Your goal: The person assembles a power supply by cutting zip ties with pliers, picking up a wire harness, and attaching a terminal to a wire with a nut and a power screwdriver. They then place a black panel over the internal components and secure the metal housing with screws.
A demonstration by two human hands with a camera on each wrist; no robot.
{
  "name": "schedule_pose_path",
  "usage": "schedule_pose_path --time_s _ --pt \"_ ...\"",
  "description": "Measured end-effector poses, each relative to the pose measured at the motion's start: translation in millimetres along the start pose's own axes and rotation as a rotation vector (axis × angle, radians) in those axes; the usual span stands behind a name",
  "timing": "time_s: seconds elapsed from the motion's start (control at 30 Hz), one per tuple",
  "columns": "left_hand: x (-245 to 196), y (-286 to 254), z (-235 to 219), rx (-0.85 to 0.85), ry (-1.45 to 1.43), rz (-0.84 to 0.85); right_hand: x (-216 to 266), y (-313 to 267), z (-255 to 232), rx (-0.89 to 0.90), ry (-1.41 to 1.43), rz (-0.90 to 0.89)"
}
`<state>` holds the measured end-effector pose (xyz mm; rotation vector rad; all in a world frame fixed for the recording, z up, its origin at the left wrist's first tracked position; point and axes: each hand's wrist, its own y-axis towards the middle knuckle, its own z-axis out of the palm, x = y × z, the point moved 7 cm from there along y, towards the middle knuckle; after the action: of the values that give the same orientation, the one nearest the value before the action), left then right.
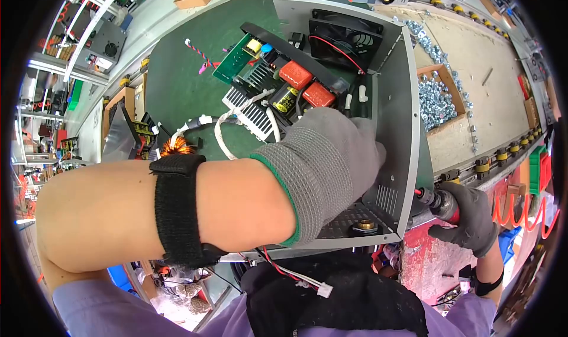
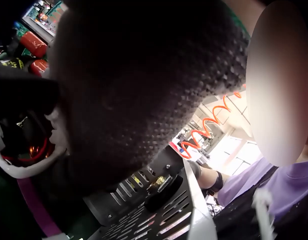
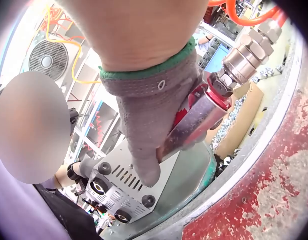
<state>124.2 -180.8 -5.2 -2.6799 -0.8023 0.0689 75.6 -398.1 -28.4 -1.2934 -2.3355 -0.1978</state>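
Note:
My gloved left hand (image 1: 343, 150) reaches inside an open grey metal case (image 1: 393, 109), close to its side wall. Its fingertips are hidden in the head view and dark in the left wrist view; I cannot tell what they hold. Beside it sits a circuit board with red capacitors (image 1: 296, 75), a finned heat sink (image 1: 248, 109) and white cables (image 1: 228, 121). A black fan (image 1: 346, 38) is fixed to the case's back wall. Outside the case, my gloved right hand (image 1: 473, 215) grips an air screwdriver (image 1: 442, 207), whose metal body (image 3: 196, 122) shows in the right wrist view.
A cardboard box of screws (image 1: 438, 103) stands right of the case, with loose screws (image 1: 426, 41) scattered behind it. An orange coiled hose (image 1: 526, 210) hangs at right. A copper-wound coil (image 1: 177, 147) lies at left on the green mat (image 1: 171, 71). A brass fitting (image 1: 364, 225) sits in the case's front panel.

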Motion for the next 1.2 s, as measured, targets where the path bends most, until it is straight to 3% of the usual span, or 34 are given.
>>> schedule_pose_path --time_s 0.27,0.33,0.67,0.73,0.77,0.83,0.87,0.93,1.07,1.17,1.2 --pt "4 3 -12 0.003 -0.082 0.087 6 8 -4 -0.037 -0.193 -0.100" --pt "10 11 -12 0.109 -0.203 -0.002 -1 8 -4 -0.045 -0.224 -0.103" --pt "8 9 -10 0.052 -0.230 0.007 5 21 -22 -0.085 -0.445 -0.231" --pt "4 5 -19 -0.243 -0.124 0.045 0 19 -21 -0.066 -0.437 -0.224" --pt "4 6 -21 -0.242 -0.123 0.044 -1 20 -20 -0.049 -0.430 -0.217" --pt "9 15 -8 0.033 -0.080 -0.082 3 24 -22 -0.062 -0.440 -0.233" --pt "14 18 -16 0.033 -0.081 -0.081 5 25 -23 -0.071 -0.450 -0.246" --pt "24 26 -17 0.204 -0.254 -0.031 3 26 -23 -0.064 -0.448 -0.246" --pt "22 23 -16 0.224 -0.268 -0.095 1 25 -22 -0.031 -0.397 -0.218" --pt "41 -8 -36 0.098 -0.252 -0.031 3 24 -20 -0.066 -0.380 -0.219" --pt "59 -25 -57 -0.206 -0.402 -0.063 3 23 -19 -0.073 -0.376 -0.211"
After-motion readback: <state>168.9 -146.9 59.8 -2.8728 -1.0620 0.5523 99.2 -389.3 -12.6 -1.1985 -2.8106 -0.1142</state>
